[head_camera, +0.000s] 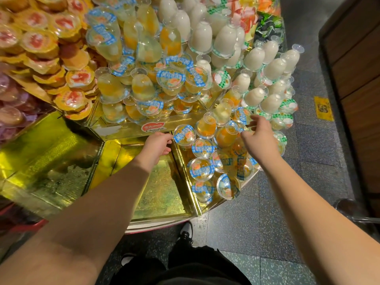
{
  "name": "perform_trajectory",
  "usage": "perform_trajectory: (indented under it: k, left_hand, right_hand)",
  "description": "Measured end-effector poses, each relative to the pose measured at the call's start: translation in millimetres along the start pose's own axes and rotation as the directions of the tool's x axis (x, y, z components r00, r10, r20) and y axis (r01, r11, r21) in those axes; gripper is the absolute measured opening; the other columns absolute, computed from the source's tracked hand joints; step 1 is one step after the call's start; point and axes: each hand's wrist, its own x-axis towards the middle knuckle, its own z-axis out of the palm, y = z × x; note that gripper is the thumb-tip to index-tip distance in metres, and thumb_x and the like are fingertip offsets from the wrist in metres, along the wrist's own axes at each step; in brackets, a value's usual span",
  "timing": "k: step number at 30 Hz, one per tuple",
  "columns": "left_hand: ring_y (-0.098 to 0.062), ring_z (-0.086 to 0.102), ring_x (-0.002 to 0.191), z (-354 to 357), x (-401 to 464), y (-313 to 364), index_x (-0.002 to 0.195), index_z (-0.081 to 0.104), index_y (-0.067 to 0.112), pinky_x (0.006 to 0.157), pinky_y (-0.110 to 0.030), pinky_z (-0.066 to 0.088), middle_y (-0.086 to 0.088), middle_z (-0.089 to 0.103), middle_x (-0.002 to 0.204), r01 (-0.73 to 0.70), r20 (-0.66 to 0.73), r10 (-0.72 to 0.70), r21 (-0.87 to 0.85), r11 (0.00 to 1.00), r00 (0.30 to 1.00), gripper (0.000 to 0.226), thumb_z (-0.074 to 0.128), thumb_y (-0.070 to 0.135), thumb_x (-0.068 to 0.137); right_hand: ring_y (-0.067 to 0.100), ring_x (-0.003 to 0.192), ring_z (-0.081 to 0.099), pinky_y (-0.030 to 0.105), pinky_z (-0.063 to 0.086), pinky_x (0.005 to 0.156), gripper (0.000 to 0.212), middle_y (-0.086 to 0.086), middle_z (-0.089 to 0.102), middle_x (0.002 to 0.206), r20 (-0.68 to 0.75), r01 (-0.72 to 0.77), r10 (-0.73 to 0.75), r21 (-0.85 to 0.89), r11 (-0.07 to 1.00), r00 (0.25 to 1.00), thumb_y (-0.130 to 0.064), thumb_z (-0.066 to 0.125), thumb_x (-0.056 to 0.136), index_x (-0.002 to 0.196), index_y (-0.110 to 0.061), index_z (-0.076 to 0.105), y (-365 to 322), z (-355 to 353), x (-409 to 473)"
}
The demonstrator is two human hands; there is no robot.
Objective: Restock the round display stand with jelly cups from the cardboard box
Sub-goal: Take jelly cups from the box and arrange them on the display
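- Neither hand plainly grips anything: the left hand (pixel 158 143) lies with loosely curled fingers against the side of a jelly cup (pixel 184 134) with a blue-and-white lid, touching it rather than wrapped round it.
- Relaxed and spread, the right hand (pixel 259 134) hovers over a heap of jelly cups (pixel 216 155) in the lower compartment — its fingertips are near the cups, but contact cannot be told.
- That heap fills a gold-lined compartment (pixel 197 204) at the lower tier of the round display stand (pixel 115 128); some cups stand lid-up, others lie tipped on their sides.
- Just left of it, a second gold compartment (pixel 156 194) shows its bare reflective floor, under the left forearm.
- Higher tiers hold more clear cups with orange fruit (pixel 144 85), milky white cups (pixel 202 36) stacked upside down to the right, and orange-rimmed cups (pixel 72 77) to the left.
- A red-and-white brand label (pixel 153 127) sits on the tier's front edge, just above the left hand.
- Below, a black-and-white shoe (pixel 186 231) stands on the speckled floor (pixel 267 223).
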Motion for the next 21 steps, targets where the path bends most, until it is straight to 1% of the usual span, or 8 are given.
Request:
perform_trajectory:
  k: [2, 4, 7, 9, 13, 17, 19, 21]
  left_hand:
    - [-0.017, 0.056, 0.066, -11.9, -10.4, 2.5, 0.111, 0.055, 0.012, 0.058, -0.025, 0.045, -0.004, 0.063, 0.100, -0.025, -0.012, 0.025, -0.023, 0.999, 1.000, 0.018, 0.057, 0.022, 0.097]
    - [-0.016, 0.057, 0.065, -33.1, -24.4, 4.5, 0.105, 0.058, 0.014, 0.058, -0.024, 0.044, -0.005, 0.064, 0.100, -0.086, -0.019, 0.085, -0.053, 0.995, 0.996, 0.010, 0.057, 0.021, 0.097]
    - [-0.015, 0.060, 0.068, -86.5, -49.8, 2.9, 0.099, 0.060, 0.018, 0.063, -0.026, 0.045, -0.002, 0.067, 0.097, -0.191, -0.059, 0.186, -0.080, 0.978, 0.981, 0.004, 0.059, 0.021, 0.097]
    - [-0.014, 0.060, 0.070, -132.1, -65.7, -2.6, 0.094, 0.060, 0.021, 0.064, -0.027, 0.044, -0.001, 0.067, 0.093, -0.222, -0.097, 0.214, -0.090, 0.971, 0.972, 0.004, 0.058, 0.019, 0.097]
    - [-0.012, 0.054, 0.063, -243.4, -98.5, -32.1, 0.085, 0.056, 0.020, 0.056, -0.020, 0.041, 0.000, 0.064, 0.082, -0.255, -0.238, 0.226, -0.099, 0.962, 0.945, 0.015, 0.055, 0.011, 0.097]
    - [-0.008, 0.057, 0.057, -378.3, -139.4, -92.9, 0.082, 0.056, 0.020, 0.058, -0.024, 0.044, -0.005, 0.062, 0.084, -0.237, -0.377, 0.190, -0.082, 0.968, 0.907, 0.018, 0.057, 0.010, 0.096]
    - [0.000, 0.056, 0.046, -446.4, -164.7, -125.9, 0.080, 0.058, 0.018, 0.060, -0.025, 0.047, -0.006, 0.060, 0.076, -0.224, -0.458, 0.161, -0.088, 0.971, 0.874, 0.019, 0.058, 0.006, 0.095]
    - [0.005, 0.057, 0.047, -510.3, -192.1, -162.3, 0.086, 0.061, 0.012, 0.057, -0.020, 0.045, -0.002, 0.057, 0.075, -0.219, -0.527, 0.135, -0.100, 0.971, 0.839, 0.015, 0.056, 0.000, 0.094]
  right_hand:
    - [0.022, 0.112, 0.054, 0.037, 0.043, 0.098, 0.049, 0.006, 0.054, 0.123, -0.077, 0.089, -0.086, 0.026, 0.996, 0.993, -0.017, 0.062, 0.087, 0.134, -0.009, 0.050, -21.2, -3.8, -6.8]
    - [0.019, 0.104, 0.055, 0.030, 0.042, 0.090, 0.042, 0.004, 0.055, 0.117, -0.074, 0.189, -0.186, 0.039, 0.981, 0.980, -0.017, 0.061, 0.088, 0.129, -0.010, 0.054, -52.1, -0.3, -15.3]
    - [0.015, 0.096, 0.056, 0.027, 0.042, 0.083, 0.036, 0.000, 0.055, 0.111, 0.066, 0.305, -0.310, 0.077, 0.949, 0.948, -0.018, 0.061, 0.089, 0.125, -0.011, 0.057, -113.3, 25.9, -31.3]
    - [0.016, 0.098, 0.058, 0.030, 0.046, 0.086, 0.035, 0.001, 0.059, 0.110, 0.166, 0.389, -0.400, 0.096, 0.916, 0.901, -0.021, 0.061, 0.090, 0.124, -0.011, 0.057, -158.9, 53.8, -45.5]
    - [0.015, 0.101, 0.057, 0.010, 0.036, 0.076, 0.036, 0.001, 0.060, 0.110, 0.350, 0.563, -0.564, 0.116, 0.819, 0.748, -0.020, 0.063, 0.092, 0.126, -0.011, 0.058, -255.5, 126.8, -93.7]
    - [0.024, 0.112, 0.058, 0.025, 0.038, 0.090, 0.039, 0.009, 0.060, 0.124, 0.512, 0.692, -0.657, 0.155, 0.705, 0.554, -0.023, 0.064, 0.092, 0.128, -0.009, 0.058, -347.7, 213.8, -169.0]
    - [0.024, 0.104, 0.061, 0.031, 0.045, 0.090, 0.033, 0.006, 0.062, 0.117, 0.559, 0.715, -0.675, 0.196, 0.672, 0.481, -0.022, 0.064, 0.092, 0.122, -0.010, 0.060, -387.4, 259.9, -212.3]
    - [0.021, 0.097, 0.062, 0.030, 0.047, 0.082, 0.031, 0.000, 0.061, 0.108, 0.608, 0.722, -0.672, 0.223, 0.655, 0.422, -0.022, 0.064, 0.092, 0.121, -0.012, 0.060, -423.3, 303.4, -257.1]
